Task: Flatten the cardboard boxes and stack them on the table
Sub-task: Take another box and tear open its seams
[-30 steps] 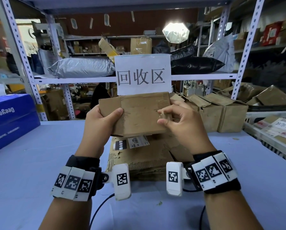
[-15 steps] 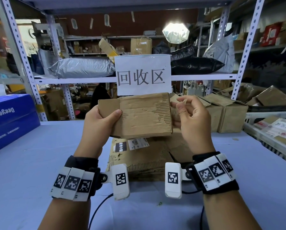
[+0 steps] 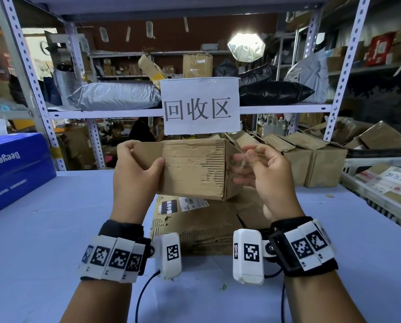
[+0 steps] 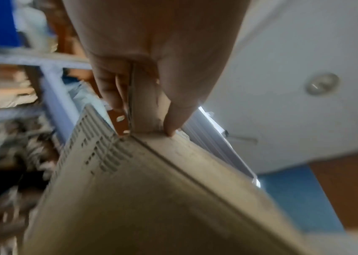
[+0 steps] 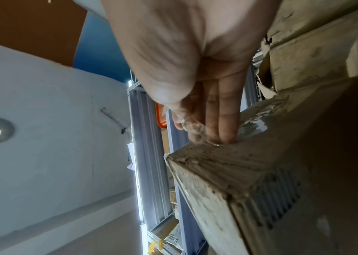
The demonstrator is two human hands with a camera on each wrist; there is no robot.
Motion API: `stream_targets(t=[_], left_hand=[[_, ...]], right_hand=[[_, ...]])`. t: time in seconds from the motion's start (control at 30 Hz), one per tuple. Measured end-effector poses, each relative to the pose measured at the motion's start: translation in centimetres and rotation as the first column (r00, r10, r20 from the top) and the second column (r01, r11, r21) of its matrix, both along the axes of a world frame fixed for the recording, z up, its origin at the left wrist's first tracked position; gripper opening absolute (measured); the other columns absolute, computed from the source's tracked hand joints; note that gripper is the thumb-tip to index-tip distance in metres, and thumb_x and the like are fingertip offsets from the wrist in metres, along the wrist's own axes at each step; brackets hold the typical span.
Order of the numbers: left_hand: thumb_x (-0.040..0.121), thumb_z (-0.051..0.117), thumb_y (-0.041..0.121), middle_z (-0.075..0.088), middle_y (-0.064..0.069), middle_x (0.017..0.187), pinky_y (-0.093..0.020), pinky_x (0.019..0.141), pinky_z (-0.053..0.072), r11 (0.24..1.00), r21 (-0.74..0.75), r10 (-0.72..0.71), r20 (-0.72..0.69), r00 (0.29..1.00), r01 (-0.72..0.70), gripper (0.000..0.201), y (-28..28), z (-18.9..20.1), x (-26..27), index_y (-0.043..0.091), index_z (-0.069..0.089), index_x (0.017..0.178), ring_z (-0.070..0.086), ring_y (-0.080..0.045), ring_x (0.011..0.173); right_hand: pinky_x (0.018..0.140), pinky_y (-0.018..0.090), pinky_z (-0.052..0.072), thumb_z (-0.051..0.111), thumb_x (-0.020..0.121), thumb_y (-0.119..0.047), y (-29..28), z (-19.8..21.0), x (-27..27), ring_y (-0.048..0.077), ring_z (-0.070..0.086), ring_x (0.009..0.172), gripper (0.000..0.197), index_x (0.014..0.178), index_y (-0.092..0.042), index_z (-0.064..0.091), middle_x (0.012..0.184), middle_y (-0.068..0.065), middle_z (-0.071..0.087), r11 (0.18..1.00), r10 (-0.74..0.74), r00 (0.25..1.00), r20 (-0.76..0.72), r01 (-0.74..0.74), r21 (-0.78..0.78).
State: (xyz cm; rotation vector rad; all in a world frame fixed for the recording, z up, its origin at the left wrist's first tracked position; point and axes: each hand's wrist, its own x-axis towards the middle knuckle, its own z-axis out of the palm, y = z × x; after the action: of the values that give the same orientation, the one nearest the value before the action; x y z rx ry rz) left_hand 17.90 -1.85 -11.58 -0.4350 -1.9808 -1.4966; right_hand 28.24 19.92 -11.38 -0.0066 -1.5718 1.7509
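Note:
A small worn cardboard box (image 3: pixel 192 169) is held up above the blue table (image 3: pixel 43 229). My left hand (image 3: pixel 136 173) grips its open left flap, thumb in front and fingers behind; the left wrist view shows this hand (image 4: pixel 147 86) pinching the flap of the box (image 4: pixel 151 198). My right hand (image 3: pixel 260 173) is at the box's right end and pinches a strip of clear tape (image 3: pixel 241 159) between thumb and fingers. In the right wrist view the tape (image 5: pixel 195 131) still clings to the box (image 5: pixel 293 172). A stack of flattened cardboard (image 3: pixel 195 224) lies on the table under the box.
A blue carton (image 3: pixel 13 169) sits at the table's left edge. Several unflattened boxes (image 3: pixel 311 164) stand at the back right, beside a white crate (image 3: pixel 358 190) of parcels. A paper sign (image 3: pixel 200 106) hangs from the shelf behind.
My right hand left the box's front face and went to its right end, pulling clear tape outward. The box turned so its right side shows. My left hand kept its grip.

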Motion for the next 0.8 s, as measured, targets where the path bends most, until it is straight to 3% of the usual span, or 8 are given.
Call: stream_targets(t=[0.07, 0.13, 0.23, 0.3, 0.43, 0.53, 0.67, 0.8], left_hand=[[0.085, 0.078, 0.020, 0.055, 0.004, 0.130, -0.035, 0.104, 0.042, 0.975, -0.145, 0.155, -0.110, 0.982, -0.170, 0.062, 0.1, 0.2, 0.2, 0.021, 0.047, 0.139, 0.047, -0.017, 0.122], [0.085, 0.077, 0.015, 0.052, -0.005, 0.142, -0.042, 0.116, 0.032, 0.936, -0.276, 0.147, -0.253, 0.956, -0.217, 0.063, 0.2, 0.7, 1.0, 0.020, 0.052, 0.142, 0.039, -0.028, 0.135], [0.085, 0.077, 0.039, 0.053, 0.004, 0.143, -0.032, 0.116, 0.034, 0.922, -0.368, -0.216, -0.236, 0.947, 0.119, 0.054, 0.5, 1.2, 2.1, 0.026, 0.062, 0.136, 0.043, -0.014, 0.136], [0.072, 0.077, 0.067, 0.041, 0.010, 0.152, -0.020, 0.116, 0.025, 0.864, -0.397, -0.385, -0.124, 0.915, 0.310, 0.078, 0.7, 1.2, 2.6, 0.040, 0.053, 0.141, 0.032, -0.004, 0.144], [0.049, 0.080, 0.075, 0.016, 0.005, 0.166, -0.032, 0.121, 0.006, 0.775, -0.596, -0.342, -0.116, 0.933, 0.210, 0.128, 1.2, 0.7, 2.4, 0.046, 0.017, 0.156, 0.010, -0.016, 0.154], [0.050, 0.085, 0.062, 0.019, -0.003, 0.164, -0.026, 0.117, 0.004, 0.773, -0.629, -0.275, -0.210, 0.938, 0.086, 0.132, 1.5, 0.3, 1.9, 0.040, 0.012, 0.158, 0.016, -0.025, 0.152], [0.050, 0.077, 0.063, 0.030, 0.000, 0.156, -0.005, 0.111, -0.001, 0.817, -0.572, -0.274, -0.266, 0.924, 0.077, 0.121, 1.3, 0.1, 1.6, 0.034, 0.023, 0.154, 0.023, -0.020, 0.146], [0.050, 0.076, 0.066, 0.032, 0.005, 0.153, -0.001, 0.108, 0.000, 0.835, -0.543, -0.275, -0.274, 0.921, 0.088, 0.117, 1.1, 0.1, 1.8, 0.035, 0.026, 0.152, 0.025, -0.016, 0.144]], right_hand=[[0.056, 0.028, 0.058, 0.051, 0.103, -0.010, -0.1, 0.0, 0.0, 0.018, 0.074, 0.071, 0.013, 0.099, -0.012, 0.063, 0.088, 0.004, 0.077, 0.996, 0.055, 0.998, -0.035, -0.058, -0.066], [0.060, 0.030, 0.059, 0.051, 0.102, -0.007, -0.4, 0.2, -0.1, 0.019, 0.073, 0.074, 0.013, 0.098, -0.010, 0.062, 0.086, 0.005, 0.076, 0.983, 0.117, 0.990, -0.079, -0.127, -0.131], [0.063, 0.032, 0.060, 0.052, 0.102, -0.006, -0.7, 0.2, -0.3, 0.019, 0.073, 0.076, 0.012, 0.097, -0.009, 0.062, 0.087, 0.007, 0.075, 0.966, 0.170, 0.979, -0.116, -0.188, -0.174], [0.063, 0.032, 0.060, 0.052, 0.101, -0.005, -1.0, 0.3, -0.4, 0.020, 0.073, 0.077, 0.011, 0.098, -0.009, 0.062, 0.088, 0.008, 0.075, 0.963, 0.181, 0.976, -0.125, -0.201, -0.180], [0.066, 0.031, 0.060, 0.047, 0.103, -0.004, -1.4, 0.3, -0.3, 0.021, 0.073, 0.081, 0.014, 0.098, -0.007, 0.060, 0.094, 0.008, 0.073, 0.950, 0.226, 0.962, -0.154, -0.253, -0.184], [0.068, 0.031, 0.060, 0.048, 0.102, -0.002, -1.7, 0.3, -0.3, 0.025, 0.074, 0.091, 0.016, 0.098, -0.007, 0.062, 0.104, 0.008, 0.072, 0.946, 0.246, 0.953, -0.176, -0.275, -0.172], [0.070, 0.033, 0.061, 0.066, 0.091, 0.001, -1.4, 0.2, -0.4, 0.021, 0.073, 0.098, 0.030, 0.110, -0.021, 0.059, 0.115, 0.007, 0.065, 0.995, 0.081, 0.981, -0.178, -0.091, -0.049], [0.069, 0.039, 0.063, 0.075, 0.086, -0.008, -1.2, -0.1, -0.5, 0.018, 0.072, 0.080, 0.031, 0.088, -0.031, 0.056, 0.095, 0.006, 0.068, 0.924, -0.227, 0.958, -0.174, 0.268, 0.273]])
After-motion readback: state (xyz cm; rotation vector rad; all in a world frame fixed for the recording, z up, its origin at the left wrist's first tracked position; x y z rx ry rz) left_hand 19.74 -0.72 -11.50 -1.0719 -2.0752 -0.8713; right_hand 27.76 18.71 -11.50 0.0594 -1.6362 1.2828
